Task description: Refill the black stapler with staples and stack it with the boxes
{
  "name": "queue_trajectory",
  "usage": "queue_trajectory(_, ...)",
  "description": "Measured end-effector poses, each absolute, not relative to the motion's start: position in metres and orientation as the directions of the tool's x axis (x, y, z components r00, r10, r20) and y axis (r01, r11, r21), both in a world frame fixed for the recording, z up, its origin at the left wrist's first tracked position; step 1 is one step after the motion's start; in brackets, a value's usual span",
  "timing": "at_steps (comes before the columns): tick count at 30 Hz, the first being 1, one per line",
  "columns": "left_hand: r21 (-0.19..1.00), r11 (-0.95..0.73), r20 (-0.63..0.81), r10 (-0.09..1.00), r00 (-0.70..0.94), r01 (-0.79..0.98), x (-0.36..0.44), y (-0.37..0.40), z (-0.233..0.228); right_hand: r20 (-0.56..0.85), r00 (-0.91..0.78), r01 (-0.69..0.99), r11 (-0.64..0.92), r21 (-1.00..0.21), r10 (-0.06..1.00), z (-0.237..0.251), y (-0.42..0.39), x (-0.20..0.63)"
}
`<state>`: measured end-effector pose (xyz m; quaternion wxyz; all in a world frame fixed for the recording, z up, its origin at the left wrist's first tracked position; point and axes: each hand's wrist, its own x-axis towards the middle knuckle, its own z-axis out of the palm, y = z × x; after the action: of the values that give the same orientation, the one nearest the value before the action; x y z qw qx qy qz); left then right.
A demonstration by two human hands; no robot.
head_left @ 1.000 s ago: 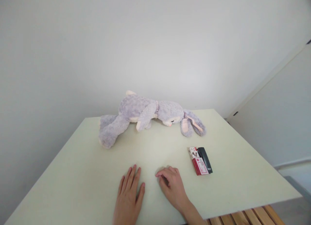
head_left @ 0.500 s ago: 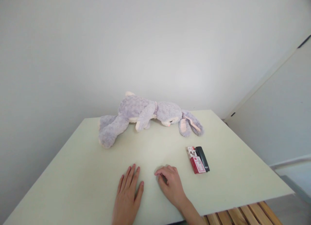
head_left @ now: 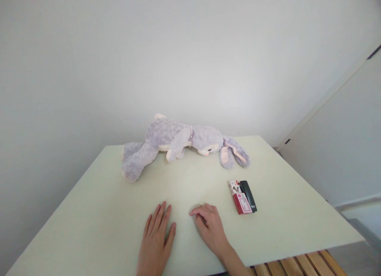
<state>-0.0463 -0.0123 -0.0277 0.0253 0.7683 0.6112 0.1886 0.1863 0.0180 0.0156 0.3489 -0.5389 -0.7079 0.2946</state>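
Observation:
My left hand [head_left: 155,238] lies palm down on the pale table [head_left: 89,220], its fingers stretched out and holding nothing. To its right, my right hand [head_left: 210,226] rests on its side, fingers loosely curled and the thumb apart from the index finger. Nothing shows in it. Nearest to that hand, on the right, are a small red-and-white box [head_left: 243,203], another white box [head_left: 235,186] behind it and a black stapler [head_left: 248,195] alongside. Farther back, a grey-lilac plush rabbit [head_left: 166,134] lies on its side, ears to the right, with a beaded band round its neck.
A plain wall [head_left: 190,61] rises behind the table. Beyond the right edge stands a white panel or door [head_left: 336,149]. Wooden slats [head_left: 294,265] show below the table's front edge at the lower right.
The view has shifted very slightly. Both hands, the rabbit, the boxes and the stapler keep their places on the table.

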Motion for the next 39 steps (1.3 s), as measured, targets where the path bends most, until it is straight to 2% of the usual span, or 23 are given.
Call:
queue_trajectory(12, 0.302, -0.244, 0.279, 0.947, 0.159, 0.922, -0.048, -0.010, -0.024, 0.156, -0.169, 0.546, 0.224, -0.807, 0.973, 0.015, 0.020, 0.187)
queue_trajectory(15, 0.360, -0.253, 0.230, 0.957, 0.178, 0.898, -0.036, -0.012, -0.015, 0.123, -0.186, 0.468, 0.198, -0.861, 0.975, 0.032, 0.014, 0.188)
queue_trajectory(18, 0.493, -0.344, 0.121, 0.937, 0.329, 0.799, 0.002, -0.016, -0.001, 0.104, -0.179, 0.336, 0.160, -0.928, 0.978, 0.057, 0.011, 0.209)
queue_trajectory(20, 0.592, -0.376, 0.069, 0.905, 0.421, 0.713, 0.040, -0.015, 0.010, 0.135, -0.090, 0.351, 0.158, -0.923, 0.987, 0.068, 0.014, 0.242)
queue_trajectory(22, 0.677, -0.374, 0.042, 0.879, 0.474, 0.634, 0.080, -0.007, 0.021, 0.172, 0.130, 0.397, 0.108, -0.911, 0.976, 0.068, 0.024, 0.287)
queue_trajectory(24, 0.752, -0.289, -0.001, 0.898, 0.440, 0.592, 0.118, 0.008, 0.029, 0.138, 0.335, 0.446, -0.028, -0.895, 0.932, 0.059, 0.036, 0.334)
queue_trajectory(26, 0.766, -0.244, -0.017, 0.917, 0.399, 0.594, 0.150, 0.028, 0.032, 0.094, 0.396, 0.502, -0.130, -0.855, 0.913, 0.045, 0.048, 0.371)
queue_trajectory(29, 0.758, -0.212, -0.025, 0.936, 0.352, 0.617, 0.184, 0.057, 0.031, 0.035, 0.348, 0.507, -0.156, -0.848, 0.937, 0.024, 0.058, 0.392)
queue_trajectory(32, 0.739, -0.207, -0.020, 0.944, 0.328, 0.641, 0.192, 0.071, 0.028, -0.004, 0.272, 0.500, -0.145, -0.854, 0.962, 0.011, 0.059, 0.376)
queue_trajectory(39, 0.642, -0.160, 0.011, 0.980, 0.199, 0.750, 0.103, 0.053, 0.027, 0.005, 0.034, 0.457, -0.011, -0.889, 0.999, 0.004, 0.050, 0.272)
